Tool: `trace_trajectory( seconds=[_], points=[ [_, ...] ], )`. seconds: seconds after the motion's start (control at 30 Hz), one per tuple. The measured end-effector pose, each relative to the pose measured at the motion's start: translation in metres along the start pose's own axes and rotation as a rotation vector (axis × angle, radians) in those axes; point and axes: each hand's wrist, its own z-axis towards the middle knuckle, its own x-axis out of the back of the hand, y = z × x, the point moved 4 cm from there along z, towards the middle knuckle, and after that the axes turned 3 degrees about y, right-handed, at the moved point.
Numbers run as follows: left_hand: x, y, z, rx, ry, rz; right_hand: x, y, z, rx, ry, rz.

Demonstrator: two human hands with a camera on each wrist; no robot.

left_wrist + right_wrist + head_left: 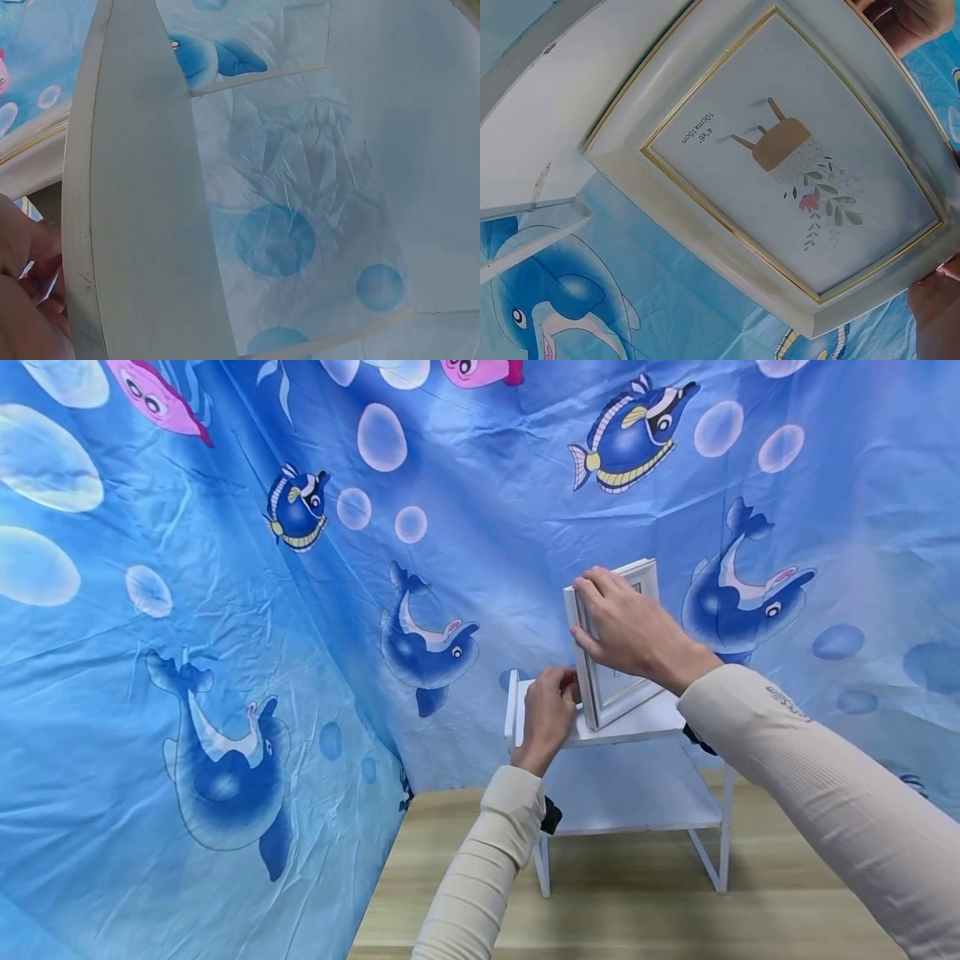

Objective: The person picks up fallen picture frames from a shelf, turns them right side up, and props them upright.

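A white picture frame (630,693) with gold inner trim stands tilted on the white shelf unit's top board (660,717). Behind its glass is a print of a potted plant (799,165), sideways in the right wrist view. My right hand (637,631) grips the frame's upper left edge, fingers over the side and thumb in front. Low at the same side, my left hand (549,714) has its fingers bent in behind the frame (34,161). What those fingertips touch is hidden, so I cannot tell whether they hold the frame's back.
The unit has a raised left edge (512,706), a lower shelf (630,789) and thin white legs (722,852). It stands on a wood-look floor (450,868). Blue sea-print curtains (487,510) hang close behind and on the left.
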Motion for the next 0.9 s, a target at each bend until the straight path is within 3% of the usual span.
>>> trace_trajectory(
  seconds=[0.17,0.5,0.9],
  points=[
    [-0.0003,-0.0019,-0.0025,-0.015,0.027,0.048,-0.002,-0.001,-0.0029,-0.012,-0.03,-0.004],
    [0.0033,-0.0001,-0.001,-0.045,0.07,0.054,0.003,-0.0033,-0.0007,0.001,-0.043,-0.015],
    [0.0033,-0.0018,-0.0036,-0.034,0.076,0.068,0.0029,-0.0061,-0.0021,0.008,-0.074,-0.019]
  ],
)
